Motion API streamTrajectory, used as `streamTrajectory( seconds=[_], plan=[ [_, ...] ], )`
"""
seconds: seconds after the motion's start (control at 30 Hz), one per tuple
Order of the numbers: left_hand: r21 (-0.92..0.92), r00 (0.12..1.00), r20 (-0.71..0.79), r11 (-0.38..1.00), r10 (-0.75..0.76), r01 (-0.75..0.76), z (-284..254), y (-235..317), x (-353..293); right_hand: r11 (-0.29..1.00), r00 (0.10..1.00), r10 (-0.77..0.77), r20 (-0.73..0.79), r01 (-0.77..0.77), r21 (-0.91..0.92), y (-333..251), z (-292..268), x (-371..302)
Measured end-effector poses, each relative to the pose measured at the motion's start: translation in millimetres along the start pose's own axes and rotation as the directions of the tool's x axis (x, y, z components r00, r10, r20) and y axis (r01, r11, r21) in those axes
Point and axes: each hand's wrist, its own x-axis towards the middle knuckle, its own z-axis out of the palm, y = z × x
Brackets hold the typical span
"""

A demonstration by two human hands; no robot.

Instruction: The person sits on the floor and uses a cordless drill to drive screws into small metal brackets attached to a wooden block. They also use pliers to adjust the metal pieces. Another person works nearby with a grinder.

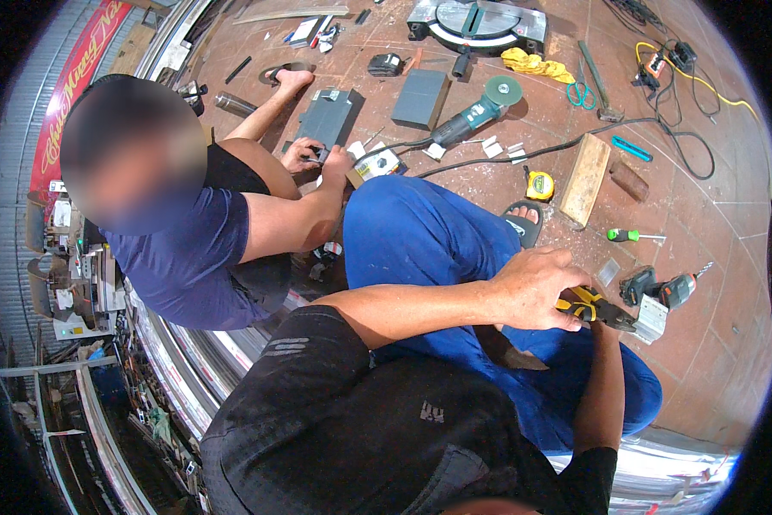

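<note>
My left hand [536,290] is closed round the yellow-and-black handles of a pair of pliers [585,305]. The jaws of the pliers reach right, against a short silver-white metal profile piece [651,320]. My right hand [607,333] is beneath the pliers, close to the metal piece. Its fingers are mostly hidden, so its grip does not show. Just beyond the piece, a cordless drill [678,292] with a bit fitted lies on the floor. A small clear rectangular piece [607,273] lies nearer my left hand.
On the tiled floor ahead lie a green-handled screwdriver [624,234], a wooden block [585,180], a tape measure [539,185] and a corded angle grinder [476,116]. A mitre saw [479,24] stands at the back. To my left another person [180,257] crouches, hands near a grey case [330,116].
</note>
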Motion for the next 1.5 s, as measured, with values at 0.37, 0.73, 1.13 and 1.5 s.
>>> streamTrajectory(
  seconds=[0.37,0.73,1.13,1.5],
  plan=[
    [0.028,1.000,0.013,1.000,-0.001,0.001,-1.4,1.0,0.3,1.000,1.000,-0.009,0.016,0.008,0.023,0.4,1.1,1.9],
    [0.027,1.000,0.006,1.000,0.004,-0.004,-0.7,0.5,0.1,0.999,0.999,-0.016,0.043,0.014,0.044,0.0,4.5,2.2],
    [0.037,1.000,0.000,0.999,0.022,-0.022,-0.9,0.4,-0.9,0.998,0.997,-0.031,0.066,0.027,0.063,-0.8,6.7,2.5],
    [0.052,1.000,0.011,0.999,0.009,-0.010,-0.5,0.4,0.6,0.995,0.995,-0.066,0.076,0.060,0.082,1.8,6.6,4.4]
  ],
)
